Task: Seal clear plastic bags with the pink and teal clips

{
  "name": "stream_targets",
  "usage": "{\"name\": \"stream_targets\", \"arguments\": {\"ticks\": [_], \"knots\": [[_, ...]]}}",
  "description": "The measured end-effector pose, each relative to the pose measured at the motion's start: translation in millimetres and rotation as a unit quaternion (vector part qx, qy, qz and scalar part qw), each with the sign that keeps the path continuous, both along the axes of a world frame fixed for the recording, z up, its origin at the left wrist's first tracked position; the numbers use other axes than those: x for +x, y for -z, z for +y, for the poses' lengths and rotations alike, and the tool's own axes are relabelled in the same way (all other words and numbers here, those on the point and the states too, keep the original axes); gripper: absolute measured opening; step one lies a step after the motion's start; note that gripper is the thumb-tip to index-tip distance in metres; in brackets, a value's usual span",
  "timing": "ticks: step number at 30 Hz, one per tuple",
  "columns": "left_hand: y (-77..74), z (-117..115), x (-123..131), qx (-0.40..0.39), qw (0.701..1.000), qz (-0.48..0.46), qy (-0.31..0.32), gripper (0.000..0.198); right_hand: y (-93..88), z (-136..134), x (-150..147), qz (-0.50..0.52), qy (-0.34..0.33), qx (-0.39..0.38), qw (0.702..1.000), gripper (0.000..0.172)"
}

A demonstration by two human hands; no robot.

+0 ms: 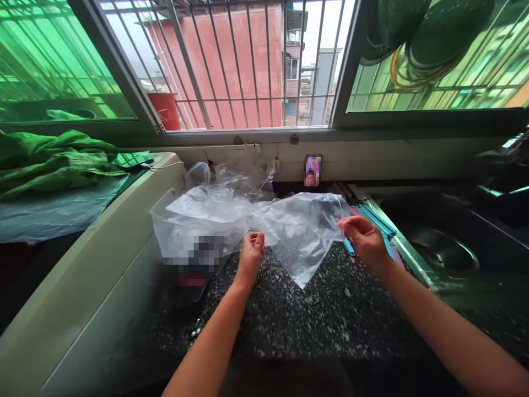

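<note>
Pinching the clear plastic film [303, 231] at its right edge, the right hand [363, 238] sits near teal strips [377, 218]. Fingers curled, the left hand [253, 249] meets its near edge; its grip I cannot tell. The film spreads over the middle of the speckled counter [301, 325].

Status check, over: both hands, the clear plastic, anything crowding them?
Right hand pinching clear plastic by its edge. Left hand closed beside it, grip unclear. Plastic spread above counter. Blue strips close by right hand.
</note>
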State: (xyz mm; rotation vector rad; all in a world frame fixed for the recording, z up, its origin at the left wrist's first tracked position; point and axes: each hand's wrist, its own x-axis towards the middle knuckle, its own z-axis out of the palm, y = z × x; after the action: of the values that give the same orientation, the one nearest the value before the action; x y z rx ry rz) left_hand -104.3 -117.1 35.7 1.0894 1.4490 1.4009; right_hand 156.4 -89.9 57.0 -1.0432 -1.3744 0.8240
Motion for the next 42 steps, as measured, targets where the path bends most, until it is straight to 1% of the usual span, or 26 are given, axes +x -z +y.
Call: {"name": "stream_targets", "arguments": {"ticks": [1,3,5,7,10,13,17,20,22,24,26,27,29,31,32,34,35,37,38,42], "knots": [[3.3,-0.4,-0.7,-0.032,0.998,-0.042,0.028,0.044,9.0,-8.4,-1.0,0.0,0.002,-0.008,1.0,0.023],[10.2,-2.2,-1.8,-0.067,0.992,-0.075,0.071,0.05,24.2,-21.5,-5.9,-0.017,-0.004,-0.03,0.999,0.025],[16.4,-4.9,-4.1,-0.071,0.993,-0.072,0.067,0.05,34.1,-29.7,-12.1,-0.035,-0.034,-0.057,0.997,0.026],[20.1,-6.8,-8.3,-0.073,0.994,-0.071,0.042,0.047,38.3,-33.5,-16.2,-0.044,-0.074,-0.082,0.993,0.026],[19.8,-5.7,-15.5,-0.092,0.991,-0.101,0.006,0.046,35.4,-32.4,-13.7,-0.048,-0.132,-0.12,0.983,0.024],[15.2,-2.4,-19.0,-0.107,0.987,-0.115,-0.019,0.047,26.1,-27.3,-2.7,-0.074,-0.196,-0.17,0.963,0.022],[12.4,-0.3,-18.8,-0.117,0.987,-0.11,-0.01,0.046,16.5,-22.6,8.3,-0.11,-0.26,-0.227,0.932,0.022],[14.8,-1.2,-19.1,-0.106,0.987,-0.12,0.0,0.046,17.1,-21.4,9.6,-0.085,-0.286,-0.26,0.918,0.028],[16.9,-3.0,-19.2,-0.111,0.985,-0.128,0.02,0.045,20.9,-20.0,9.7,-0.028,-0.274,-0.28,0.92,0.037],[18.3,-5.3,-18.6,-0.126,0.981,-0.135,0.057,0.043,26.2,-17.8,10.2,0.034,-0.239,-0.309,0.92,0.046],[18.6,-7.2,-16.9,-0.139,0.976,-0.144,0.085,0.042,31.5,-15.3,10.2,0.053,-0.189,-0.322,0.926,0.046],[18.2,-7.9,-15.7,-0.143,0.974,-0.149,0.091,0.042,33.9,-14.2,9.8,0.041,-0.164,-0.315,0.934,0.043],[16.6,-8.7,-13.0,-0.148,0.971,-0.163,0.09,0.043,38.2,-13.0,7.4,-0.003,-0.116,-0.273,0.955,0.034],[14.6,-9.1,-10.2,-0.153,0.968,-0.18,0.084,0.045,42.4,-13.0,3.2,-0.044,-0.094,-0.226,0.969,0.028],[13.6,-9.3,-8.8,-0.156,0.966,-0.188,0.086,0.045,44.5,-13.2,0.6,-0.06,-0.093,-0.209,0.972,0.029],[11.9,-9.7,-6.7,-0.161,0.962,-0.198,0.097,0.045,48.7,-13.9,-4.3,-0.101,-0.094,-0.185,0.973,0.034],[11.2,-9.9,-6.0,-0.164,0.96,-0.201,0.104,0.046,50.5,-14.1,-6.1,-0.128,-0.092,-0.177,0.972,0.033],[10.1,-10.2,-5.4,-0.17,0.957,-0.203,0.116,0.046,52.5,-13.6,-7.6,-0.183,-0.074,-0.148,0.969,0.021],[9.7,-10.2,-5.5,-0.175,0.956,-0.202,0.119,0.047,52.6,-13.0,-7.1,-0.209,-0.063,-0.127,0.968,0.017],[9.8,-9.5,-7.7,-0.173,0.961,-0.184,0.111,0.048,47.1,-10.0,-0.5,-0.268,-0.006,-0.014,0.963,0.015]]}}
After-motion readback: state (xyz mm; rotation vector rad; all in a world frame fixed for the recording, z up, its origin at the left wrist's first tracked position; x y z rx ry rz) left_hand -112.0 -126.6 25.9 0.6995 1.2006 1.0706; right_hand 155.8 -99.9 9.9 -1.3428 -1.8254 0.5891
